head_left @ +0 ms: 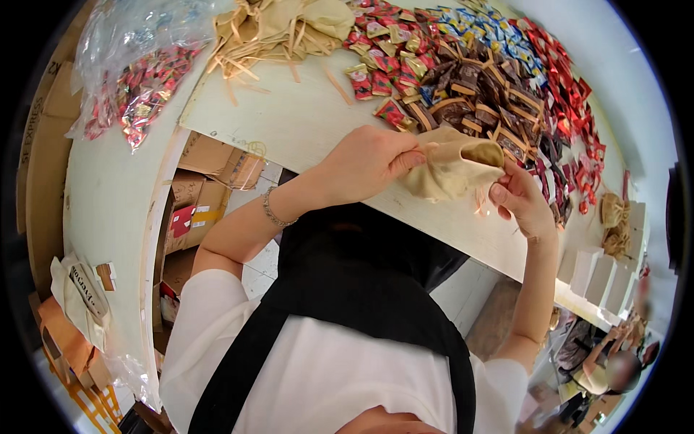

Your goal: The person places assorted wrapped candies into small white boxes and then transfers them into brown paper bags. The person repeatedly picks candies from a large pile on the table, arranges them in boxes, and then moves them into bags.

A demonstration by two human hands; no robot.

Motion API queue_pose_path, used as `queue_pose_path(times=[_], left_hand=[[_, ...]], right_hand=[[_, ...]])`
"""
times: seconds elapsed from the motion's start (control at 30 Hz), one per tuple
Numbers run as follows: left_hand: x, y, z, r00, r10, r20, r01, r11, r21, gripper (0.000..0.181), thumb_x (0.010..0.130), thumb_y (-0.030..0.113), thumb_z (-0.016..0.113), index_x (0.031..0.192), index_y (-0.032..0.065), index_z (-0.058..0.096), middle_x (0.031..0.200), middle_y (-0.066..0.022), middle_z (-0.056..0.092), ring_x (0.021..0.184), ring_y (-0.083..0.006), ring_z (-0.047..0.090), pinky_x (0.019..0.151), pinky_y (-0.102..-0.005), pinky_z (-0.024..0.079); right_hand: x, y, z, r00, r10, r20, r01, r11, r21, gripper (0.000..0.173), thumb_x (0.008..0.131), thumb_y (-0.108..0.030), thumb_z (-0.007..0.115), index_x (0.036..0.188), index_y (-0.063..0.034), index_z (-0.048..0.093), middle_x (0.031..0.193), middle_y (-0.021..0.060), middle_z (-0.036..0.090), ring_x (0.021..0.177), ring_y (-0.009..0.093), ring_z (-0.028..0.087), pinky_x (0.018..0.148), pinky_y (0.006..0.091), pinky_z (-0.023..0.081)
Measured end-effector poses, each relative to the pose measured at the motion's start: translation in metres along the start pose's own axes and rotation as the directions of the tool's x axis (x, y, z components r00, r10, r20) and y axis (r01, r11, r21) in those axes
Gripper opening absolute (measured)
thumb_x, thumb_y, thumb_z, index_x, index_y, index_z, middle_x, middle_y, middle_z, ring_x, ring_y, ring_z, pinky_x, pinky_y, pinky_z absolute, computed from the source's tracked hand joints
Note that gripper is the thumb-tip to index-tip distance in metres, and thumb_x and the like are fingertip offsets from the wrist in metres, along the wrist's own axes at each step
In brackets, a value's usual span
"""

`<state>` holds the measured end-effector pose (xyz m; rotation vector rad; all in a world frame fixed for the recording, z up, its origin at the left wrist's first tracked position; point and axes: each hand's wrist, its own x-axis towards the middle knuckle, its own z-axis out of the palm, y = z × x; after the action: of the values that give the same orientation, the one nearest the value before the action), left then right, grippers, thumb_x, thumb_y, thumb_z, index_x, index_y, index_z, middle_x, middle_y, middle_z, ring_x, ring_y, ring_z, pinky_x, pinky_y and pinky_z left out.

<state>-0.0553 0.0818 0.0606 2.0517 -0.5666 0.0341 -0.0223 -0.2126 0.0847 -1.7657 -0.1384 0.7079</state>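
Note:
Above the front edge of the white table (pixel 303 122), both hands hold a beige drawstring cloth pouch (pixel 439 176). My left hand (pixel 374 160) pinches its left end between thumb and fingers. At the other end, my right hand (pixel 515 195) grips the rim beside the open mouth, which faces up and right. The inside of the pouch is too dark to tell what it holds. A thin ribbon hangs under it. Just behind lie brown-wrapped sweets (pixel 477 103) and red and gold wrapped sweets (pixel 387 70), in one spread-out heap.
More beige pouches (pixel 287 27) with ribbons lie at the back left. Blue and white packets (pixel 488 27) and red packets (pixel 564 92) edge the heap. A clear plastic bag (pixel 146 81) holds red sweets. White boxes (pixel 591 271) and filled pouches (pixel 615 222) stand right. Another person (pixel 602 369) is beyond.

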Motion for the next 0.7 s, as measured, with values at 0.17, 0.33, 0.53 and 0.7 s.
queue_pose_path(times=[0.17, 0.33, 0.53, 0.7], left_hand=[[-0.001, -0.005, -0.001, 0.999, 0.029, -0.037, -0.026, 0.997, 0.07, 0.021, 0.094, 0.018, 0.055, 0.084, -0.0005, 0.058, 0.068, -0.0178, 0.055, 0.058, -0.0326, 0.051, 0.055, -0.0378, 0.041], [-0.004, -0.001, -0.015, 0.987, -0.157, 0.027, 0.159, 0.981, -0.111, 0.03, 0.098, 0.02, 0.048, 0.074, 0.0022, 0.052, 0.059, -0.0049, 0.051, 0.05, -0.0188, 0.046, 0.048, -0.031, 0.035], [-0.016, -0.053, -0.061, 0.911, -0.336, 0.238, 0.157, -0.252, -0.955, 0.035, 0.097, 0.021, 0.042, 0.063, 0.0161, 0.036, 0.053, 0.0068, 0.025, 0.045, -0.0055, 0.023, 0.04, -0.0217, 0.018], [-0.056, -0.06, -0.062, 0.944, -0.324, 0.061, 0.115, 0.148, -0.982, 0.031, 0.095, 0.021, 0.051, 0.065, 0.0126, 0.048, 0.054, 0.0031, 0.039, 0.048, -0.0086, 0.036, 0.044, -0.0234, 0.029]], right_hand=[[0.004, 0.017, 0.009, 0.955, 0.281, 0.097, -0.297, 0.882, 0.365, 0.025, 0.089, -0.023, 0.068, 0.1, -0.0028, 0.057, 0.068, -0.0028, 0.053, 0.052, 0.003, 0.042, 0.041, 0.0174, 0.026], [0.001, 0.013, 0.006, 0.973, 0.181, -0.143, -0.188, 0.982, -0.036, 0.025, 0.09, -0.022, 0.065, 0.075, -0.0038, 0.058, 0.065, -0.0026, 0.05, 0.052, 0.003, 0.036, 0.046, 0.0214, 0.027], [-0.028, 0.013, -0.021, 0.897, -0.305, -0.321, 0.255, 0.948, -0.188, 0.025, 0.092, -0.015, 0.058, 0.072, -0.0009, 0.059, 0.058, -0.0043, 0.045, 0.053, 0.004, 0.036, 0.048, 0.0232, 0.026], [-0.048, 0.037, -0.014, 0.89, -0.319, -0.327, 0.144, 0.875, -0.463, 0.013, 0.09, -0.009, 0.058, 0.083, 0.0011, 0.061, 0.066, 0.0017, 0.052, 0.061, 0.009, 0.047, 0.053, 0.0236, 0.034]])
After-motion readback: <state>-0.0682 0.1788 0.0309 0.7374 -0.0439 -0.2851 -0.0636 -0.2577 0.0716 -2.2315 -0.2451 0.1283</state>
